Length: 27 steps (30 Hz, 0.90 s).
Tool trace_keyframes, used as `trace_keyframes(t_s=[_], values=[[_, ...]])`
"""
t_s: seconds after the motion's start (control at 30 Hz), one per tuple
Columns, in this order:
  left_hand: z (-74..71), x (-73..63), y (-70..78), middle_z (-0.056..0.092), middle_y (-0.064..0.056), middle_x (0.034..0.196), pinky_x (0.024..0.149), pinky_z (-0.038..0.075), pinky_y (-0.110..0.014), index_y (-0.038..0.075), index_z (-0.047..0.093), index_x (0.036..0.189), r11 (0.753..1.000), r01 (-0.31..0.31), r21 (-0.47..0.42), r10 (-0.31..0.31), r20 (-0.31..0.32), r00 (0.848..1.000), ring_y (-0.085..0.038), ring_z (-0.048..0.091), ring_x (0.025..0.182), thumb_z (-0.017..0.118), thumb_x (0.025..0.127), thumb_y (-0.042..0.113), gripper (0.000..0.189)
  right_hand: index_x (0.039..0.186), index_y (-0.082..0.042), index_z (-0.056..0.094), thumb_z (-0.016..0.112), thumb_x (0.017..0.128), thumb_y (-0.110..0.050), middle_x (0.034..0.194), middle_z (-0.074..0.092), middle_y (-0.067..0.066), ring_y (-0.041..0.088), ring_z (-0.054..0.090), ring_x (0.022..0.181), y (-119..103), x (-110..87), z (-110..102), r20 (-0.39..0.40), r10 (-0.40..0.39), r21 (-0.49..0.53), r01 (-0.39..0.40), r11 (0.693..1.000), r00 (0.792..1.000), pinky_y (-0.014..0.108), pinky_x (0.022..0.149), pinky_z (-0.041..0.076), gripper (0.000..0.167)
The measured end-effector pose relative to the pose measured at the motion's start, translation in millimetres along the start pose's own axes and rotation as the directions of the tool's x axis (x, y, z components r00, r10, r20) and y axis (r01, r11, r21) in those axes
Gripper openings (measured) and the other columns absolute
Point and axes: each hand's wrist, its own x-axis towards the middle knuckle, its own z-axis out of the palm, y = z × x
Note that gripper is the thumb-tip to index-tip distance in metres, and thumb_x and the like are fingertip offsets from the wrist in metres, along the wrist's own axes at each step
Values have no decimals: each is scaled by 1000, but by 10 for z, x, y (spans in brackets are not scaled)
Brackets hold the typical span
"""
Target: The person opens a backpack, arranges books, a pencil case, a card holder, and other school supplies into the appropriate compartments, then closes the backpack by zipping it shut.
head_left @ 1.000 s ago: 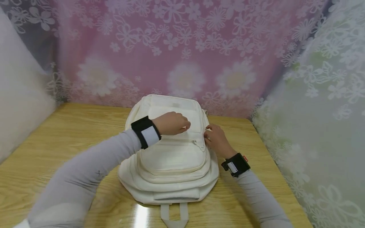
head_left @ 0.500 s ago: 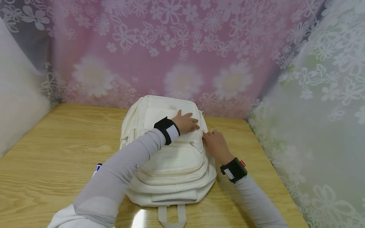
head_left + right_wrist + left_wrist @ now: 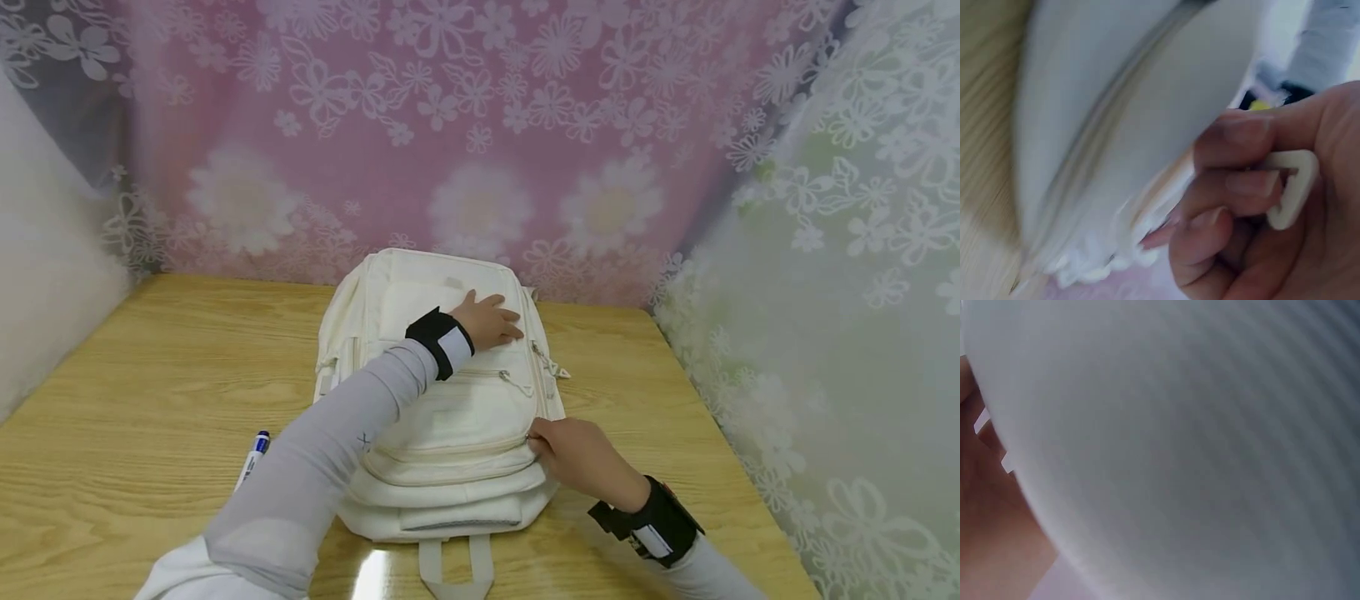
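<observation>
A cream backpack (image 3: 442,417) lies on the table, front side up, with its top handle (image 3: 480,567) toward me. My left hand (image 3: 489,322) rests on its front panel with fingers spread; the left wrist view shows mostly blurred pale fabric and part of that hand (image 3: 988,506). At the bag's right side, my right hand (image 3: 581,458) pinches a zipper pull on the curved pocket zip. The pull's cream triangular loop (image 3: 1297,190) shows among my curled fingers in the right wrist view. Another zipper pull (image 3: 555,368) hangs farther up the right side.
A marker (image 3: 253,457) with a blue cap lies on the wooden table (image 3: 150,375), left of the bag and partly behind my left sleeve. A short zip with its own pull (image 3: 516,383) crosses the front panel. Flowered curtains (image 3: 337,167) surround the table.
My left hand has moved right, uncurled and settled on the bag. My right hand has slid down the right side with the pull, uncovering another pull. The marker has come into view.
</observation>
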Motion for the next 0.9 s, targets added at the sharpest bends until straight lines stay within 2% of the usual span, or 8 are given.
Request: trace_keyframes(t_s=[0.17, 0.33, 0.47, 0.6, 0.7, 0.8, 0.9], values=[[9, 12, -1, 30, 13, 152, 113, 16, -58, 41, 43, 137, 1000, -11, 3, 11, 0, 1000, -22, 15, 145, 36, 100, 39, 38, 84, -13, 60, 57, 93, -21, 59, 46, -8, -2, 33, 49, -284, 74, -13, 26, -42, 90, 40, 995, 999, 15, 50, 29, 12], [32, 24, -18, 30, 15, 151, 113, 17, -56, 43, 44, 135, 999, 6, 46, -7, 8, 1000, -21, 15, 145, 37, 100, 40, 37, 87, -11, 64, 57, 93, -21, 62, 56, -6, -2, 43, 53, -578, 293, 27, 24, -67, 154, 62, 986, 997, 14, 52, 35, 14], [32, 31, -35, 29, 15, 151, 113, 18, -56, 44, 44, 135, 997, 21, 72, -21, 9, 1000, -21, 14, 145, 37, 100, 40, 37, 90, -10, 66, 58, 93, -22, 64, 58, -5, -2, 45, 54, -722, 425, 60, 47, -47, 222, 36, 974, 998, 14, 52, 36, 14], [40, -21, -32, 27, 11, 153, 113, 13, -58, 40, 42, 138, 999, -9, 50, 9, -8, 1000, -24, 12, 146, 38, 100, 39, 38, 90, -14, 68, 58, 92, -26, 66, 60, -7, -2, 45, 55, -695, 412, 56, 75, 15, 300, -37, 953, 997, 15, 52, 37, 16], [64, -206, -2, 31, 6, 152, 113, 15, -57, 34, 46, 137, 997, -81, 3, 81, -51, 995, -26, 18, 144, 41, 99, 37, 38, 89, -17, 68, 58, 92, -30, 62, 57, -8, -2, 43, 52, -613, 336, 42, 82, 48, 349, -74, 934, 995, 16, 50, 35, 17], [87, -541, 38, 42, 1, 146, 111, 22, -56, 29, 54, 131, 983, -170, -71, 161, -115, 980, -26, 33, 138, 47, 98, 32, 34, 88, -19, 68, 57, 92, -32, 56, 47, -9, -1, 35, 48, -539, 284, 35, 73, 54, 389, -78, 918, 996, 16, 48, 30, 17], [119, -924, 101, 51, -3, 138, 108, 26, -59, 25, 62, 121, 963, -225, -149, 194, -195, 961, -27, 45, 129, 53, 96, 20, 27, 88, -18, 67, 57, 92, -31, 56, 43, -11, -2, 34, 49, -505, 265, 26, 48, 55, 411, -70, 909, 997, 16, 49, 30, 17]])
